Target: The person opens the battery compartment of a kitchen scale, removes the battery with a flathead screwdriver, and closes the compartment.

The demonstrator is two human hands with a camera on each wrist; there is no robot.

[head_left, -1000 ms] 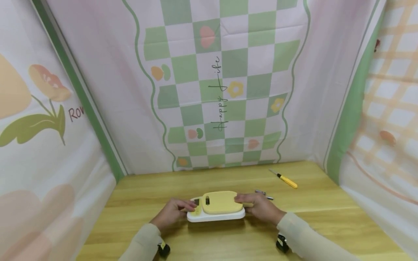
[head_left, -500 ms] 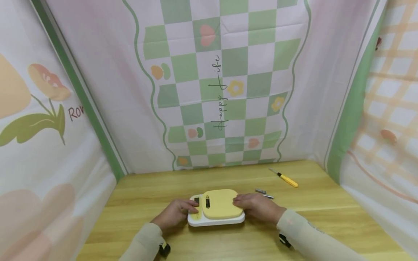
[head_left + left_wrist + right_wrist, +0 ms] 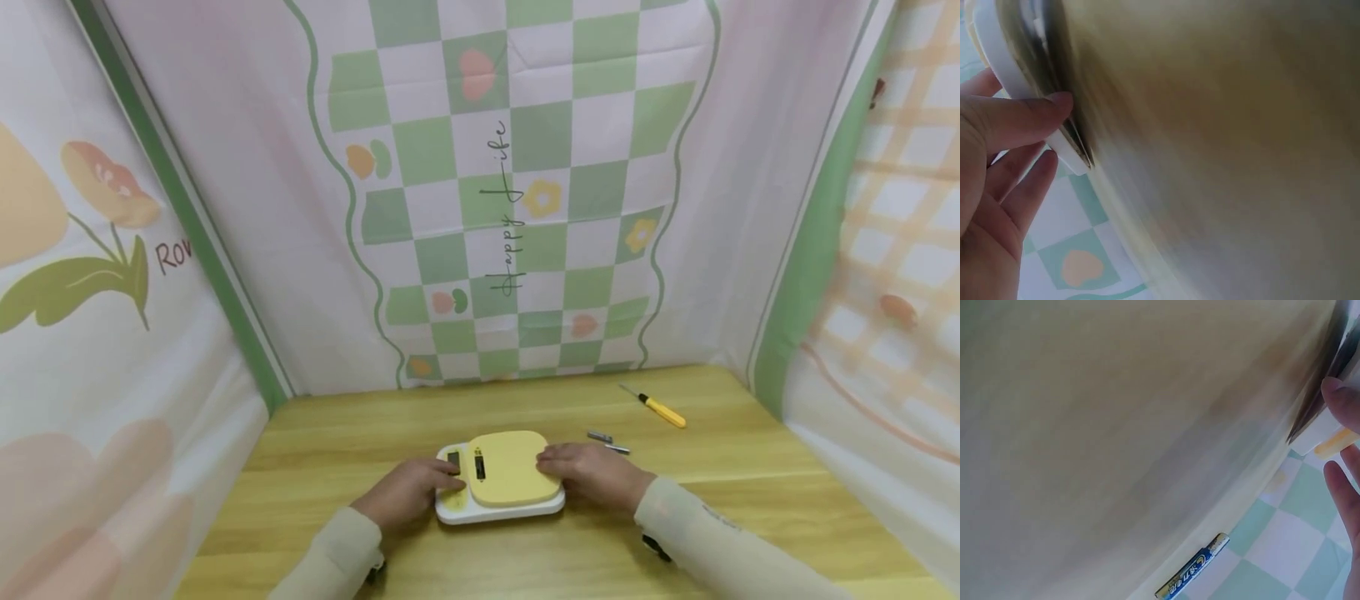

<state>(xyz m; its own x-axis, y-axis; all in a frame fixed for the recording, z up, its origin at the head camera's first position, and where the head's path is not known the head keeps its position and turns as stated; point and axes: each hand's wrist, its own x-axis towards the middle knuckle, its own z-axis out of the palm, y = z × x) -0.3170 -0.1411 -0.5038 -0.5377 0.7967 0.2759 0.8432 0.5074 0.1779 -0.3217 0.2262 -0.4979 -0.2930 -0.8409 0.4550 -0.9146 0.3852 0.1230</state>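
Note:
A kitchen scale (image 3: 513, 471) with a yellow weighing plate and white base lies level, at or very near the tabletop. My left hand (image 3: 408, 493) grips its left end beside the small dark display (image 3: 453, 460). In the left wrist view the thumb (image 3: 1035, 119) is at the white side wall and the fingers reach over the far side. My right hand (image 3: 600, 475) grips the opposite end, fingertips on the plate's edge. The right wrist view catches only the thumb (image 3: 1342, 403) and some fingers at the scale's corner. The underside is hidden.
On the wooden table (image 3: 337, 425), a screwdriver (image 3: 663, 411) with a yellow handle lies at the back right. Two small batteries, one of them nearer the back (image 3: 600, 437), lie just beyond my right hand; a blue-labelled battery (image 3: 1191, 569) shows in the right wrist view. Patterned cloth (image 3: 495, 208) hangs behind.
The scale has tilted so its top faces the head camera more, and its front edge has come down toward the table. Both hands have kept their grip on its ends.

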